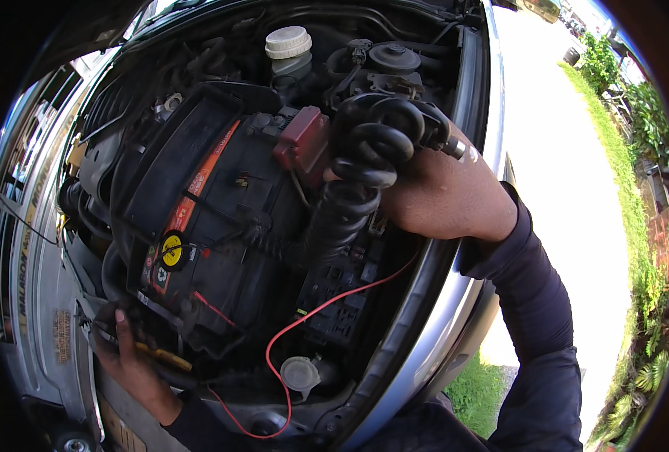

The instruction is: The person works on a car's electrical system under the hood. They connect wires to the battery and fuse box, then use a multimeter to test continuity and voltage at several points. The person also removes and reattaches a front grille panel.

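My left hand (138, 369) is at the lower left, by the front edge of the engine bay, its fingers bent around a tool with a yellow handle (165, 357); the tool's working end is hidden. My right hand (432, 192) reaches into the bay from the right. A thick black coiled cord (365, 166) hangs across it and hides most of its fingers. Close to those fingers is the red terminal cover (303, 139) of a black car battery (233, 218). Below the right wrist lies an uncovered fuse box (334, 297).
A thin red wire (316, 309) loops across the fuse box, past a round whitish cap (300, 374). At the back stands a white-capped reservoir (288, 45). The silver fender (432, 301) edges the bay on the right; grass (474, 392) and bright pavement lie beyond.
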`<control>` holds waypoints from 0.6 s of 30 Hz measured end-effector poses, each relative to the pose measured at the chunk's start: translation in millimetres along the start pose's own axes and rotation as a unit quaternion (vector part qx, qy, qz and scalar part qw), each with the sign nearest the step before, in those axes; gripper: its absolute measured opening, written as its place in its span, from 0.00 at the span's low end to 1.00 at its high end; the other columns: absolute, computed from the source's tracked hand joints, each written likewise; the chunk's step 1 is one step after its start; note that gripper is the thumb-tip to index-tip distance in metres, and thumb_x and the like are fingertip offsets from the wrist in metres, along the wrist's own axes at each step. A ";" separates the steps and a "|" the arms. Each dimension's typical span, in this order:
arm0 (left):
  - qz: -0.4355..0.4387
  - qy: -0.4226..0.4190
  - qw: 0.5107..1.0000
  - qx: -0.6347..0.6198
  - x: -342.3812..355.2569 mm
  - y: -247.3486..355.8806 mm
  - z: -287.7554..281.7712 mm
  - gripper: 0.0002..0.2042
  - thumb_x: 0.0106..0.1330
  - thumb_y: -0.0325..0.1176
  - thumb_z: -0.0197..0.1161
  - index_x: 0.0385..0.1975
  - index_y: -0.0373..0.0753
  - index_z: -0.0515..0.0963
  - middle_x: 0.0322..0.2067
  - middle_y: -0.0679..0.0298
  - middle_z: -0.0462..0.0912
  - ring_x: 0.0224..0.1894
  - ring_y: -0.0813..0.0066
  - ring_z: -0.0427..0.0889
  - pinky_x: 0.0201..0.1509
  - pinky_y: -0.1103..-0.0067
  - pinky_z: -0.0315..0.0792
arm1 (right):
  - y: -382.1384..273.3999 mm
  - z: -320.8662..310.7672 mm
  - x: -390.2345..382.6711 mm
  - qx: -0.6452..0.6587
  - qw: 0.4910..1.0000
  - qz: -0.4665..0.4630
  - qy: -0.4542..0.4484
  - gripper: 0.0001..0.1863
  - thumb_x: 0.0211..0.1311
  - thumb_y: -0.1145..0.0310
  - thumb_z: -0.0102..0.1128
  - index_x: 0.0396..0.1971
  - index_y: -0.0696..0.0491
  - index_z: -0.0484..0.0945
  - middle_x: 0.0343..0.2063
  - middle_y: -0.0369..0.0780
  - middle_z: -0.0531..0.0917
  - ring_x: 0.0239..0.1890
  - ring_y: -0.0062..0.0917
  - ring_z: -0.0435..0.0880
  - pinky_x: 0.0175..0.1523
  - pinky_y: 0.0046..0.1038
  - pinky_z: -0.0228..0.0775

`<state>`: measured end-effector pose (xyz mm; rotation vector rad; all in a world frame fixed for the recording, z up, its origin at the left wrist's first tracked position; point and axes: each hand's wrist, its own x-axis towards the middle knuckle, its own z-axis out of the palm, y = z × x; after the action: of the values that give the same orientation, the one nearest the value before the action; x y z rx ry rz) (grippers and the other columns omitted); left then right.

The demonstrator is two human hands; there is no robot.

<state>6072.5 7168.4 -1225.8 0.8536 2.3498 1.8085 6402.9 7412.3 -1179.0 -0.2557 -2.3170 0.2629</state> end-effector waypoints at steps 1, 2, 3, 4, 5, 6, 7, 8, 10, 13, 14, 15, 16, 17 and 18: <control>-0.001 0.007 1.000 -0.003 -0.1 -0.3 -1.4 0.14 0.74 0.39 0.66 0.49 0.35 0.80 0.34 0.67 0.82 0.27 0.83 0.75 0.26 0.83 0.64 | -3.0 3.2 0.9 0.024 0.999 0.021 0.024 0.10 0.60 0.71 0.69 0.42 0.54 0.84 0.29 0.48 0.85 0.35 0.47 0.86 0.41 0.42 0.79; -0.003 0.024 1.000 -0.004 -0.6 0.7 0.0 0.14 0.73 0.39 0.66 0.49 0.35 0.80 0.34 0.67 0.82 0.28 0.83 0.75 0.26 0.83 0.64 | -1.8 2.7 0.8 0.043 0.998 0.030 0.021 0.11 0.60 0.71 0.69 0.42 0.54 0.84 0.29 0.48 0.85 0.34 0.46 0.86 0.40 0.41 0.79; -0.003 0.010 1.000 -0.007 -0.2 -0.7 -3.1 0.14 0.73 0.38 0.66 0.49 0.35 0.80 0.34 0.67 0.82 0.28 0.83 0.75 0.26 0.84 0.64 | -2.0 3.9 1.0 0.049 0.999 -0.001 0.013 0.11 0.60 0.71 0.70 0.43 0.54 0.84 0.29 0.47 0.85 0.34 0.45 0.86 0.40 0.40 0.79; -0.004 0.007 1.000 -0.009 0.0 -1.5 -4.0 0.14 0.73 0.38 0.66 0.49 0.35 0.80 0.34 0.67 0.82 0.28 0.83 0.75 0.26 0.84 0.64 | -6.3 7.6 2.3 0.054 0.998 0.024 0.023 0.12 0.60 0.71 0.70 0.43 0.54 0.84 0.29 0.47 0.85 0.33 0.45 0.86 0.40 0.40 0.79; 0.002 -0.007 1.000 -0.018 0.2 -1.9 -4.8 0.13 0.73 0.38 0.66 0.49 0.35 0.80 0.34 0.67 0.82 0.28 0.83 0.75 0.26 0.84 0.64 | -1.5 4.9 1.1 0.046 0.999 0.009 0.026 0.12 0.60 0.71 0.71 0.43 0.54 0.84 0.29 0.47 0.85 0.33 0.45 0.86 0.40 0.39 0.79; -0.004 0.002 1.000 -0.013 1.2 -4.8 -8.9 0.13 0.73 0.38 0.67 0.49 0.35 0.80 0.34 0.67 0.82 0.28 0.83 0.75 0.26 0.84 0.64 | -10.9 12.6 3.6 0.042 0.999 0.002 0.027 0.12 0.60 0.71 0.71 0.43 0.54 0.84 0.29 0.47 0.85 0.33 0.44 0.86 0.40 0.39 0.79; -0.002 -0.001 1.000 -0.014 0.4 -2.1 -4.2 0.13 0.73 0.38 0.67 0.49 0.35 0.80 0.34 0.67 0.82 0.28 0.83 0.75 0.26 0.84 0.64 | -1.1 5.6 1.3 0.038 0.999 -0.005 0.027 0.12 0.60 0.71 0.71 0.44 0.54 0.84 0.29 0.46 0.85 0.33 0.44 0.86 0.40 0.39 0.79; 0.011 -0.036 0.999 -0.025 2.0 -6.6 -11.0 0.13 0.73 0.37 0.67 0.49 0.36 0.80 0.34 0.67 0.82 0.28 0.83 0.75 0.26 0.84 0.64 | -12.6 14.8 4.2 0.039 0.999 -0.004 0.024 0.12 0.60 0.71 0.71 0.44 0.54 0.84 0.30 0.46 0.85 0.34 0.44 0.86 0.40 0.39 0.79; 0.003 -0.003 1.000 -0.015 2.2 -6.6 -9.7 0.13 0.73 0.37 0.67 0.49 0.35 0.80 0.34 0.67 0.82 0.28 0.83 0.75 0.26 0.83 0.64 | -10.9 13.9 4.0 0.033 0.999 -0.004 0.021 0.12 0.60 0.71 0.70 0.44 0.54 0.84 0.30 0.46 0.85 0.34 0.44 0.86 0.40 0.39 0.79; 0.006 0.003 1.000 -0.015 1.4 -3.7 -2.9 0.13 0.73 0.37 0.66 0.48 0.35 0.80 0.33 0.67 0.81 0.28 0.83 0.75 0.26 0.83 0.64 | -2.0 6.8 2.2 0.011 1.000 -0.019 0.021 0.12 0.61 0.70 0.70 0.44 0.54 0.84 0.31 0.46 0.85 0.34 0.44 0.86 0.40 0.39 0.79; -0.004 0.027 1.000 -0.012 1.2 -2.6 -0.3 0.12 0.73 0.37 0.66 0.48 0.35 0.80 0.33 0.67 0.81 0.28 0.83 0.75 0.26 0.83 0.64 | 0.5 4.5 1.8 0.000 0.999 -0.032 0.022 0.12 0.61 0.70 0.70 0.44 0.54 0.84 0.31 0.46 0.85 0.34 0.44 0.86 0.40 0.40 0.79; 0.009 0.001 1.000 -0.016 2.3 -5.5 -5.1 0.12 0.74 0.37 0.66 0.48 0.34 0.80 0.33 0.67 0.81 0.28 0.83 0.74 0.26 0.83 0.64 | -3.2 7.4 2.6 -0.014 0.998 -0.052 0.031 0.12 0.61 0.70 0.70 0.44 0.54 0.84 0.31 0.46 0.85 0.34 0.44 0.86 0.40 0.40 0.79; 0.011 -0.003 1.000 -0.018 1.3 -2.1 1.2 0.12 0.74 0.36 0.66 0.48 0.34 0.80 0.33 0.67 0.81 0.27 0.82 0.74 0.26 0.83 0.64 | 3.5 1.9 1.3 -0.021 0.998 -0.056 0.025 0.12 0.61 0.70 0.70 0.44 0.54 0.84 0.31 0.46 0.85 0.34 0.44 0.86 0.41 0.40 0.79; 0.024 -0.025 0.999 -0.026 3.3 -7.5 -8.5 0.12 0.74 0.36 0.65 0.48 0.34 0.80 0.33 0.67 0.81 0.27 0.82 0.74 0.26 0.83 0.64 | -4.5 8.4 3.0 -0.031 0.997 -0.068 0.027 0.12 0.61 0.70 0.70 0.44 0.54 0.84 0.31 0.46 0.85 0.34 0.44 0.87 0.41 0.40 0.79; 0.013 -0.009 1.000 -0.019 2.1 -3.6 -2.0 0.12 0.74 0.36 0.65 0.47 0.34 0.80 0.33 0.66 0.81 0.27 0.82 0.74 0.26 0.83 0.64 | 1.5 3.6 1.8 -0.049 0.995 -0.089 0.008 0.12 0.61 0.70 0.71 0.44 0.54 0.84 0.31 0.46 0.85 0.34 0.44 0.87 0.41 0.40 0.79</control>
<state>6068.6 7167.0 -1227.9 0.8963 2.2956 1.8413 6399.2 7413.8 -1180.6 -0.0977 -2.3215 0.0577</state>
